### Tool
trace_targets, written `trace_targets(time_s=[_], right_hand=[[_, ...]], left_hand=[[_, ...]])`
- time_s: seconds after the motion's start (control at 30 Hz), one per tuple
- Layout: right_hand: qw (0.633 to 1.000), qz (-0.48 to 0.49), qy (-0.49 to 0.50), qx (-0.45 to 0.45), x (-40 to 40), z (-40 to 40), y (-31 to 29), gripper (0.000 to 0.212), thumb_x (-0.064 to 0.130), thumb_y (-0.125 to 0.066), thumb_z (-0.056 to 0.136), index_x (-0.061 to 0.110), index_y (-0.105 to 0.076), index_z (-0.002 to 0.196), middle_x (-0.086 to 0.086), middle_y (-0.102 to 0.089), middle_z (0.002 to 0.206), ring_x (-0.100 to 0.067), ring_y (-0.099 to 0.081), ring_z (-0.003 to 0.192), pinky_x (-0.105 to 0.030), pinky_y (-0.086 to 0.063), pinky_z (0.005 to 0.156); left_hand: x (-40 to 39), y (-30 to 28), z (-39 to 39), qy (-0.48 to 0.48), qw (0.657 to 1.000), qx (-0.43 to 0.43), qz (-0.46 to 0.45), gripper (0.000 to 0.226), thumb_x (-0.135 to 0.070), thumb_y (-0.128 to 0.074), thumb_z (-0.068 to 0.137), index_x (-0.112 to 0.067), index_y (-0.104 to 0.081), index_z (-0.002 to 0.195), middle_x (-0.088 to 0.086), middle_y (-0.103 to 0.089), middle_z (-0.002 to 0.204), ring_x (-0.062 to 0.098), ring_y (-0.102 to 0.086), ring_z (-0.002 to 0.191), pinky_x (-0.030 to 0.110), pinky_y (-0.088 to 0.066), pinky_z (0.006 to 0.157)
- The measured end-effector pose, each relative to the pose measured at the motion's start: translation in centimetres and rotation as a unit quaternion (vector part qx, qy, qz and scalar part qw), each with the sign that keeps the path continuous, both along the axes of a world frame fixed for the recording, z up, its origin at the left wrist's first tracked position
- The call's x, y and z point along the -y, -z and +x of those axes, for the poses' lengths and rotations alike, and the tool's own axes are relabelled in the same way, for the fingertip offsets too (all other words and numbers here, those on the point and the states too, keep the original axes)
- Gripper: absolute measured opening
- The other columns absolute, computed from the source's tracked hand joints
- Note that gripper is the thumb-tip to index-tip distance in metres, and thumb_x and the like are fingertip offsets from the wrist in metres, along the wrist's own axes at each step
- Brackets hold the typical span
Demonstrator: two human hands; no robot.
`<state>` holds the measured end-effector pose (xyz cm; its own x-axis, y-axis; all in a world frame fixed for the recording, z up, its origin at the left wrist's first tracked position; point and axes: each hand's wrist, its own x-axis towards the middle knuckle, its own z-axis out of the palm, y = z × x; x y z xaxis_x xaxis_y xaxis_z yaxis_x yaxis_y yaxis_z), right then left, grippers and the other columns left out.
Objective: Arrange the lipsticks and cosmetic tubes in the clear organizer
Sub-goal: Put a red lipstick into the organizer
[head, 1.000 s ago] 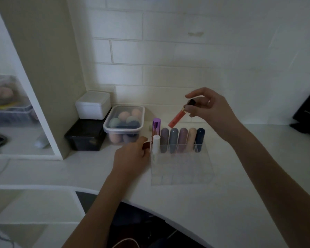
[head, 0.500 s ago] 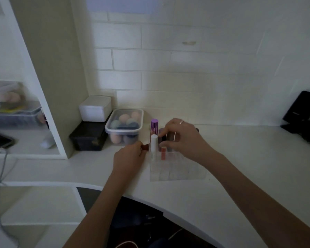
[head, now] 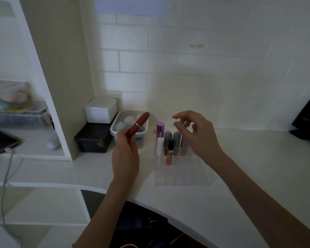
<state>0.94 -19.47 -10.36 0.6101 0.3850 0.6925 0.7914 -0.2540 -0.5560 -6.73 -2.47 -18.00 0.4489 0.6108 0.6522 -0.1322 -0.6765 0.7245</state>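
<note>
My left hand grips a dark red lipstick, raised and tilted to the upper right, left of the clear organizer. My right hand hovers over the organizer's back row with relaxed fingers and holds nothing. In the organizer stand a purple tube, a white tube, an orange lip gloss with a black cap, and grey and mauve lipsticks. My right hand hides the tubes further right.
A clear box of makeup sponges sits behind my left hand, beside a white box stacked on a black box. White shelving stands at the left. A black object lies at the far right.
The orange lip gloss went from my right hand into the organizer. My right hand then let go and lifted. My left hand raised the red lipstick from the counter.
</note>
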Motion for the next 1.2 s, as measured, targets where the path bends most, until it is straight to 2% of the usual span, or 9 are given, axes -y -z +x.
trace_targets(time_s=[0.13, 0.27, 0.4, 0.47, 0.53, 0.67, 0.8, 1.0, 1.2], right_hand=[[0.998, -0.050, -0.024, 0.010, -1.6, -0.6, -0.6, 0.019, 0.024, -0.062, 0.089, 0.025, -0.066, 0.108, 0.012, -0.066, 0.090, -0.003, -0.049, 0.086, -0.001, -0.031, 0.073], [0.994, -0.092, -0.061, 0.015, -3.0, -0.8, -1.0, 0.022, 0.027, -0.059, 0.092, 0.028, -0.062, 0.114, 0.013, -0.066, 0.098, -0.004, -0.050, 0.089, -0.007, -0.032, 0.082], [0.992, -0.070, -0.104, -0.011, -3.4, -1.0, -1.2, 0.014, 0.022, -0.059, 0.090, 0.030, -0.065, 0.101, 0.020, -0.065, 0.089, 0.013, -0.053, 0.088, 0.004, -0.030, 0.076], [0.991, -0.037, -0.119, -0.050, -3.5, -1.0, -1.2, 0.022, 0.019, -0.064, 0.087, 0.028, -0.064, 0.107, 0.013, -0.067, 0.094, 0.008, -0.058, 0.086, 0.000, -0.036, 0.071], [0.994, -0.017, -0.088, -0.066, -3.4, -0.8, -1.1, 0.031, 0.023, -0.070, 0.082, 0.032, -0.059, 0.110, 0.011, -0.063, 0.099, 0.001, -0.056, 0.085, -0.003, -0.038, 0.067], [0.997, -0.043, -0.027, -0.050, -3.3, -0.5, -0.8, 0.011, 0.030, -0.071, 0.079, 0.026, -0.064, 0.086, 0.012, -0.054, 0.080, -0.001, -0.043, 0.076, -0.004, -0.032, 0.065], [0.992, 0.012, -0.076, -0.097, -2.4, -0.7, -1.8, 0.010, 0.014, -0.072, 0.079, 0.021, -0.068, 0.085, 0.016, -0.065, 0.078, 0.003, -0.055, 0.070, -0.007, -0.039, 0.061], [0.980, 0.081, -0.102, -0.151, 2.2, -0.3, -3.3, 0.026, 0.003, -0.069, 0.082, 0.018, -0.066, 0.102, -0.002, -0.074, 0.091, -0.009, -0.069, 0.079, -0.018, -0.054, 0.068], [0.988, 0.018, -0.042, -0.148, 4.2, -0.5, -1.5, 0.018, -0.001, -0.075, 0.074, 0.011, -0.062, 0.078, 0.001, -0.075, 0.085, -0.016, -0.071, 0.082, -0.033, -0.060, 0.075]], left_hand=[[0.3, 0.1, -0.3, 0.009, 0.999, 0.033, 0.025, 0.014, -0.013, -0.049, 0.095, -0.014, -0.045, 0.109, -0.002, -0.056, 0.084, 0.024, -0.062, 0.068, 0.036, -0.051, 0.060], [0.5, 0.1, -0.4, 0.028, 0.995, 0.023, 0.092, 0.021, -0.007, -0.056, 0.091, -0.002, -0.050, 0.110, 0.016, -0.066, 0.086, 0.029, -0.065, 0.068, 0.031, -0.049, 0.059], [0.9, -0.6, -0.7, 0.046, 0.979, 0.044, 0.194, 0.021, -0.020, -0.052, 0.088, -0.010, -0.044, 0.104, 0.021, -0.067, 0.081, 0.031, -0.065, 0.058, 0.031, -0.052, 0.050], [1.0, -0.9, -0.8, 0.042, 0.975, 0.061, 0.211, 0.018, -0.021, -0.043, 0.087, -0.011, -0.041, 0.101, 0.023, -0.066, 0.080, 0.032, -0.064, 0.055, 0.035, -0.054, 0.045], [1.0, -1.0, -1.0, 0.040, 0.976, 0.067, 0.202, 0.016, -0.021, -0.042, 0.088, -0.011, -0.040, 0.099, 0.025, -0.065, 0.081, 0.034, -0.063, 0.054, 0.038, -0.055, 0.043], [1.1, -1.1, -1.1, 0.038, 0.977, 0.070, 0.196, 0.016, -0.019, -0.050, 0.093, -0.006, -0.042, 0.097, 0.027, -0.065, 0.080, 0.033, -0.061, 0.051, 0.035, -0.053, 0.045], [1.3, -0.9, -0.9, 0.053, 0.986, -0.015, 0.159, 0.024, -0.005, -0.070, 0.081, 0.005, -0.055, 0.097, 0.018, -0.067, 0.076, 0.031, -0.063, 0.051, 0.033, -0.051, 0.046], [1.3, -0.7, -0.5, 0.048, 0.980, -0.071, 0.181, 0.029, -0.002, -0.074, 0.076, 0.002, -0.058, 0.100, 0.013, -0.067, 0.078, 0.025, -0.061, 0.053, 0.028, -0.043, 0.045], [1.2, -0.4, 0.0, 0.042, 0.980, -0.115, 0.160, 0.021, -0.003, -0.063, 0.083, -0.002, -0.054, 0.102, 0.014, -0.063, 0.075, 0.016, -0.049, 0.052, 0.027, -0.036, 0.048]])
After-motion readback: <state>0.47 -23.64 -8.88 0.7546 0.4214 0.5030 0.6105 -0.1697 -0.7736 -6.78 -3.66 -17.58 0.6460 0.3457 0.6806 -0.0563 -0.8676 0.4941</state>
